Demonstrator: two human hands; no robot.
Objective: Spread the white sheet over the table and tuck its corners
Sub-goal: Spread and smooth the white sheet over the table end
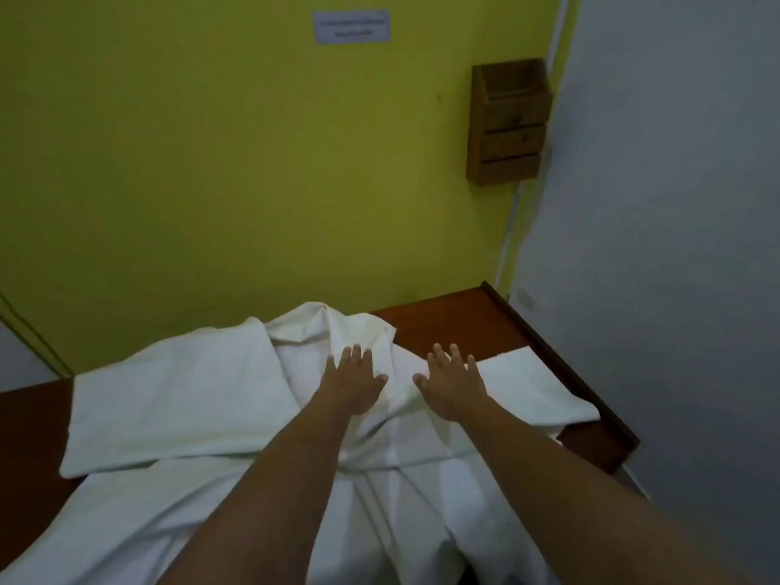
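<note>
The bottom edge of the view is cutting off the near end of the worktop [460,327] and the lower part of the white sheet [181,399], and both forearms are hiding the cloth beneath them. The printing on the paper notice [351,27] high on the wall is blurring past reading.

The worktop is showing as reddish-brown wood with a raised darker rim, bare at its far right corner and along its left edge. It is standing against a yellow-green wall [190,162], with a grey wall [675,204] closing in on the right. A wooden wall box [508,122] with an open top pocket and small drawers is hanging near the corner where the walls meet.

The sheet is lying rumpled across the middle of the worktop, soft and matte. It is bunching into a peak at the far side and folding into thick flat flaps on the left and right.

The left hand [352,384] and the right hand [453,384] are resting palm-down on the sheet, near each other but apart. Their fingers are lying straight and spread, released and grasping nothing.
</note>
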